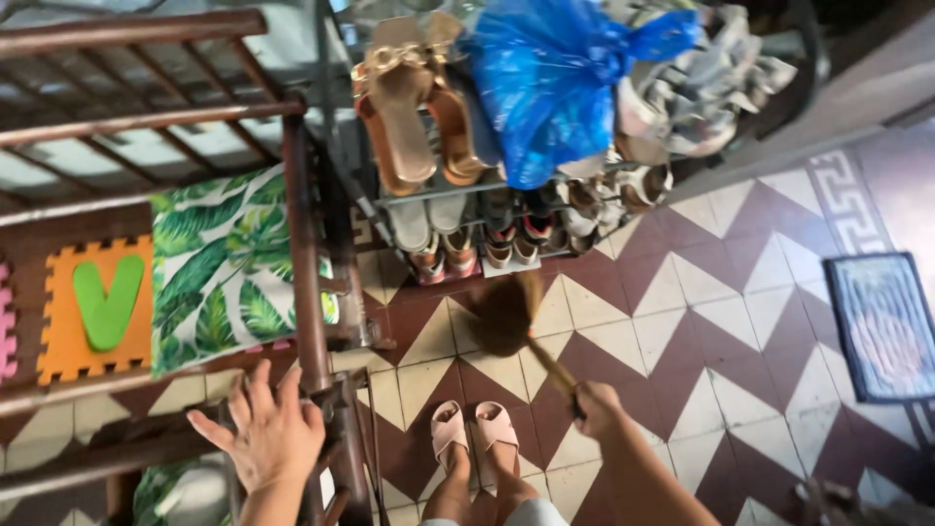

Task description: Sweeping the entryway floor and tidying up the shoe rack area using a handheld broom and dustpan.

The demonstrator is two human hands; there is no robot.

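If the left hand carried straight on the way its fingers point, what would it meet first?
The left hand rests on the wooden frame, fingers pointing up-left. First in line is probably the leaf-print cushion, though depth is unclear.

Broom (511,317): head smeared by motion blur, bristles not separable; handle end buried in right hand (596,407), so the grip itself is unreadable.

Right forearm runs off the bottom edge. Left hand (265,436): wrist cut by the bottom edge, palm hidden, only the back shows; contact with the wooden frame (302,244) unclear.

Legs cropped just above the pink sandals (474,429).

Shoe rack (458,185): blue bag (550,83) covers part of the top row; lower shoes too small and blurred to sort.

Frame cut by top and left edges. Foam mat (93,310): pink tile clipped at left.

Doormat (884,326): clipped at right, pattern blurred.
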